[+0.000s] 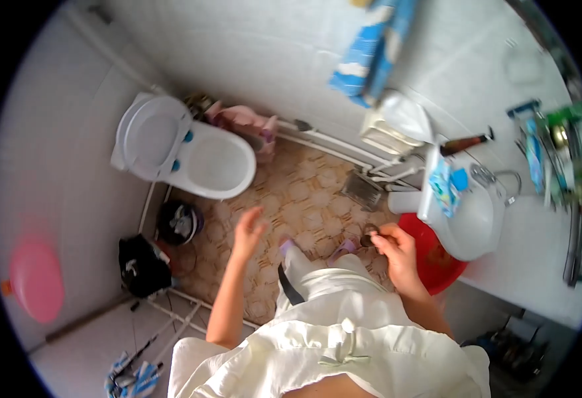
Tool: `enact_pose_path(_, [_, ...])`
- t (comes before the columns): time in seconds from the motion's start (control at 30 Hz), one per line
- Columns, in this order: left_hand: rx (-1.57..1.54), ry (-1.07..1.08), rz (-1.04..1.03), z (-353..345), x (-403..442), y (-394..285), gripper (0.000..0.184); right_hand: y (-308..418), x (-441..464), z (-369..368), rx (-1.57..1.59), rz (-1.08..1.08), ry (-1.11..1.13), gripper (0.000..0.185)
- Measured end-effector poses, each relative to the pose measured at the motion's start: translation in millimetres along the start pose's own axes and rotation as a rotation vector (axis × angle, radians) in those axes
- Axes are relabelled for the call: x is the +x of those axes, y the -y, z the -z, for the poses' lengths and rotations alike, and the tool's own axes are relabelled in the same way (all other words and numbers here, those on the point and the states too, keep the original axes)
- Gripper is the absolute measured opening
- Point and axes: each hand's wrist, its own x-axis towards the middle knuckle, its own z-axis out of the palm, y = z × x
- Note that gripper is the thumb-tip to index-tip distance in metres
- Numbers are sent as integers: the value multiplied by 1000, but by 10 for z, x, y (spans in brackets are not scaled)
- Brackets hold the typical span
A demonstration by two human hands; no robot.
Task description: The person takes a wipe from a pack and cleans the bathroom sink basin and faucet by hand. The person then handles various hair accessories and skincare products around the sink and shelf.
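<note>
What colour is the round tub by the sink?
The tub is red, seen best in the head view.

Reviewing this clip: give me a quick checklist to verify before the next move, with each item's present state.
1. Left hand free: ok, nothing seen in it.
2. Right hand gripping the small dark item: cannot tell, it shows at the fingertips, too small to judge.
3. Toilet lid raised: ok.
4. Sink free of loose things: not ok, a blue packet rests at its edge.
5. Red basin fully visible: not ok, sink and right hand partly cover it.
</note>
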Motion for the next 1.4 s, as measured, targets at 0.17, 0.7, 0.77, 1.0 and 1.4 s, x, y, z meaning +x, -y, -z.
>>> enact_pose_path(0.17, [-376, 517, 36, -1731, -349, -1606, 45, -26, -118, 600, 179, -21, 62, 13])
enact_pose_path(0.7, [-50, 675, -175, -4096, -563, -2032, 12, -47, -423, 2656, 313, 195, 66, 15])
enact_pose_path(0.77, [-91, 641, -138, -4150, -537, -2006, 13, -1, -393, 2727, 318, 113, 78, 16])
enact_pose_path(1.0, [-120, 619, -142, -4244, -192, -1981, 16, 317, 51, 3071, 222, 469, -240, 14])
enact_pose_path(1.4, [314, 477, -370, -4815, 1110, -2055, 16, 2531, 1244, 3716, -851, 1165, -837, 10])
